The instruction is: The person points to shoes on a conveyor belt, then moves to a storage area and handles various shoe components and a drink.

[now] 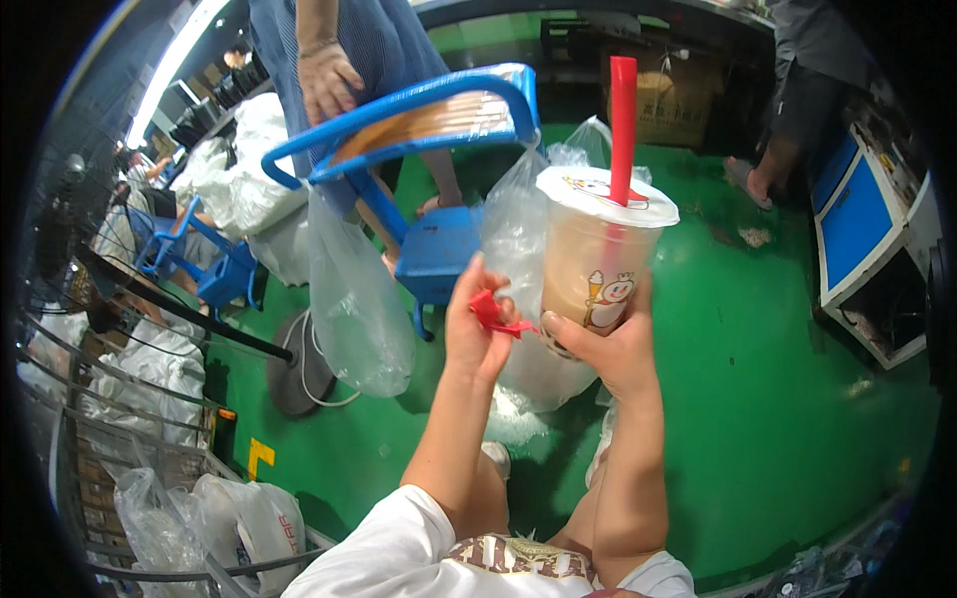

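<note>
My right hand is wrapped round the lower part of a milk tea cup, held upright before me. The cup is clear plastic with a cartoon print, a tan drink inside and dark bits at the bottom. A white film lid covers its top, and a thick red straw stands pushed through it. Just left of the cup, my left hand has its fingers curled on a crumpled red straw wrapper.
A blue metal chair stands ahead, with clear plastic bags hanging from it and a person behind. White sacks and a fan base lie left. A blue-and-white cabinet stands right, near another person's foot.
</note>
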Motion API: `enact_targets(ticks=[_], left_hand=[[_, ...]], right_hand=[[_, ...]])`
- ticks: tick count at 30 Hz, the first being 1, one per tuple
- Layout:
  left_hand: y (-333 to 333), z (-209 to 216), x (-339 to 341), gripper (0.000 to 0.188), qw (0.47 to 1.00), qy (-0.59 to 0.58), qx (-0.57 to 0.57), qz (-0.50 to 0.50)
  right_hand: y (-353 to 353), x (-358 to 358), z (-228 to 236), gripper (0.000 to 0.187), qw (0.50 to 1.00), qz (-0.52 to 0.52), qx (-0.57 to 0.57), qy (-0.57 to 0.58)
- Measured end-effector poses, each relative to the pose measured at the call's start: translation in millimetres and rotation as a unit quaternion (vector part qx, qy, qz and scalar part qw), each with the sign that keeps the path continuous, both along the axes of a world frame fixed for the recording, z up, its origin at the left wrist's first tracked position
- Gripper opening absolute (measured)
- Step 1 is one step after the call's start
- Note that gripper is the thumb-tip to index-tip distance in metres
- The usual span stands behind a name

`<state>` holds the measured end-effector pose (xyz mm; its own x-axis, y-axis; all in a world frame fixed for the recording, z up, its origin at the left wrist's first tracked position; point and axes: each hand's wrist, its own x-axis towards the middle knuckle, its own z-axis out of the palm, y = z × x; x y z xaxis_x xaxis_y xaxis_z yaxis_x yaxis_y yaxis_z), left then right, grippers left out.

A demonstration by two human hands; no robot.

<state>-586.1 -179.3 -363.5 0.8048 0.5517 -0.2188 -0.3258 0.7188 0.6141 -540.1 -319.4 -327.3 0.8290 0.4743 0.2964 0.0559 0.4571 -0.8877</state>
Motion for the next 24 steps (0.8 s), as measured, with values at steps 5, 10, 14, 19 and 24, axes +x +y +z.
enact_targets(ticks=[5, 10, 14, 19, 24], left_hand=[[-29, -15, 20, 0.025, 0.993, 0.038, -0.106, -0.039], [-44, 0, 27, 0.033, 0.988, 0.050, -0.129, -0.070], [-47, -47, 13, 0.040, 0.974, 0.095, -0.105, -0.179], [-112, -92, -18, 0.019, 0.926, 0.199, -0.085, -0.308], [-171, -125, -44, 0.004, 0.894, 0.038, 0.226, -0.385]], right_hand=[[-20, 11, 5, 0.079, 0.997, -0.044, 0.043, -0.036], [-31, 20, -2, 0.082, 0.993, -0.079, 0.040, -0.072], [-28, 14, 0, 0.085, 0.993, -0.073, 0.072, -0.060], [-15, 11, -9, 0.089, 0.997, -0.063, 0.039, -0.035], [-11, 0, 0, 0.089, 0.998, -0.034, 0.008, -0.054]])
